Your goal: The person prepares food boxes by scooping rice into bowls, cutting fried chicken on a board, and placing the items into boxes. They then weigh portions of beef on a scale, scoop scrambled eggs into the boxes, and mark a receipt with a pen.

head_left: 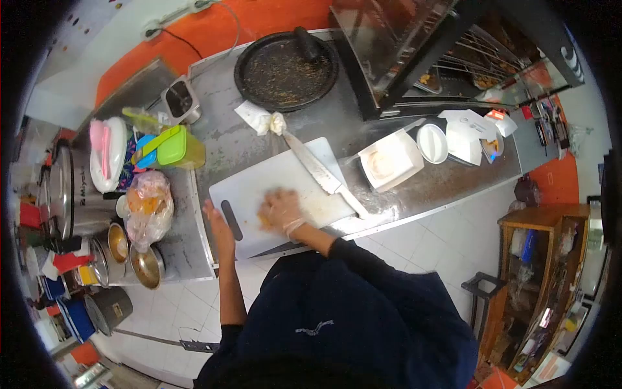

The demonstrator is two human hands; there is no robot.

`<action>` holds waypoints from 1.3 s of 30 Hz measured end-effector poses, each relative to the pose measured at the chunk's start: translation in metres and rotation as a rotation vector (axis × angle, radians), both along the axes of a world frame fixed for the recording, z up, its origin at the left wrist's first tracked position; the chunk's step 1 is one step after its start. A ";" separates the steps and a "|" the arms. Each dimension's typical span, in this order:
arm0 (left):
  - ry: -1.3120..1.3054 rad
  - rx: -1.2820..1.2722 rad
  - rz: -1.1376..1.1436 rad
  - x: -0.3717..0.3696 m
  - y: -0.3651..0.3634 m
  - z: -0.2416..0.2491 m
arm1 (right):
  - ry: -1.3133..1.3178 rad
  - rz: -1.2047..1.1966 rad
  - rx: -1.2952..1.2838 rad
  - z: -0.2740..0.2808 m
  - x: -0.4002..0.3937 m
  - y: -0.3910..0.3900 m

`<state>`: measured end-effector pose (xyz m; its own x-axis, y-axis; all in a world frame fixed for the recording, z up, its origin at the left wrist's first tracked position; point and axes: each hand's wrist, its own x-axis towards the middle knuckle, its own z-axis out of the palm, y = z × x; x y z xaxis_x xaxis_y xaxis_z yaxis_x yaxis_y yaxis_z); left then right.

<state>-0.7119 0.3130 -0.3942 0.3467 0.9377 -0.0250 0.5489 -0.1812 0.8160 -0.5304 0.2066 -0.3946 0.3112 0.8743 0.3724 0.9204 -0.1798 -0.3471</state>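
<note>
A white cutting board [249, 181] lies at the front edge of the metal counter. My right hand [283, 212], blurred and in a clear plastic glove, is over the board with orange bits beside its fingers; whether it grips anything is hidden by the blur. At the board's left edge, near the dark handle slot, my left hand [219, 228] is held upright with its fingers apart and nothing in it. A large knife [315, 170] rests across the board's right side, its white handle towards the front edge. Crumpled white paper [262, 120] sits by the blade tip.
Behind the board stands a black stone dish [280, 74] with a pestle. White containers [391, 161] are to the right, below a glass display case [414, 52]. Left are a green-lidded tub [175, 149], a plastic bag of food [149, 207] and metal bowls [148, 267].
</note>
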 end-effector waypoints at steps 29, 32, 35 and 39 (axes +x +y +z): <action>-0.250 -0.943 -0.088 0.288 -0.169 -0.020 | 0.527 -0.352 -0.560 0.087 0.328 -0.160; -0.264 -0.878 -0.014 0.277 -0.176 -0.007 | 0.440 -0.205 0.144 0.182 0.361 -0.170; -0.314 -0.806 0.021 0.272 -0.192 0.001 | -0.298 -0.183 0.665 0.259 0.438 -0.142; -0.376 -0.720 0.095 0.270 -0.227 0.016 | -0.556 -0.328 0.497 0.323 0.530 -0.061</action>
<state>-0.4416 0.0862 -0.3784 0.3716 0.7621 -0.5301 0.2022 0.4908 0.8475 -0.0003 0.1455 -0.0713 0.1786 0.4625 0.8684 0.9089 -0.4156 0.0344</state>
